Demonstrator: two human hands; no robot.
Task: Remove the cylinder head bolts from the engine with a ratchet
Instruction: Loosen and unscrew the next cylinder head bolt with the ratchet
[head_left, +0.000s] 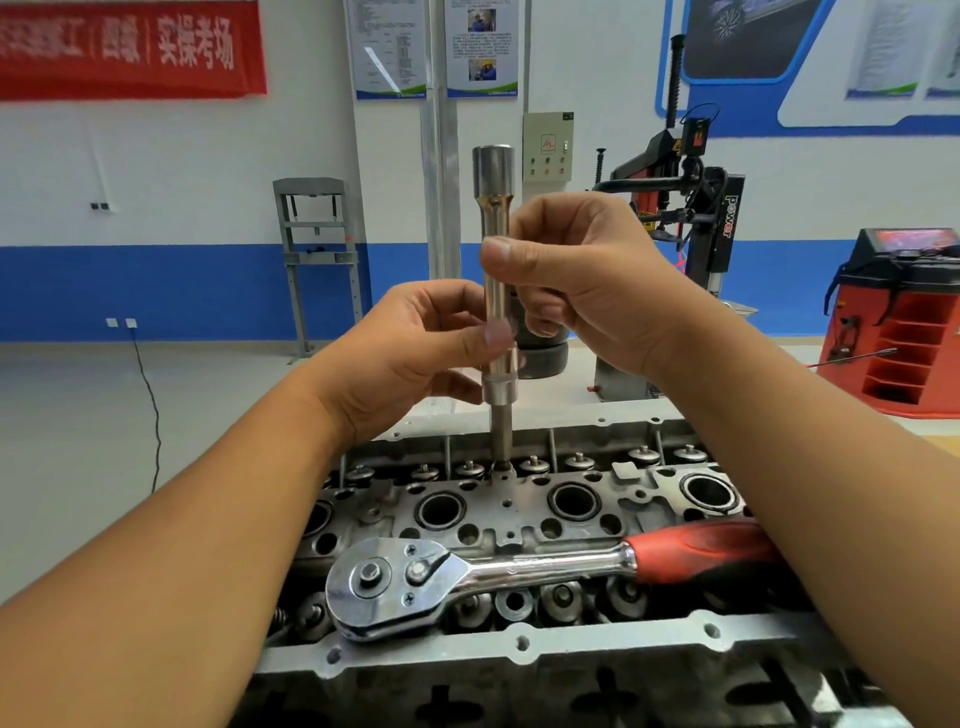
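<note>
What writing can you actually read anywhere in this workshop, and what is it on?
"power": on the black tyre machine.
"实操考场": on the red banner; its earlier characters are blurred.
Wall posters: print too small to read.
Blue wall board: text blurred.
Ratchet: no readable marking.

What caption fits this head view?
Both hands, left and right, hold an extension bar upright on a cylinder head bolt; ratchet lies unattached.

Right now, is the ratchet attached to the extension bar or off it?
Off. The ratchet lies flat on the cylinder head, while both hands hold the upright extension bar separately.
</note>
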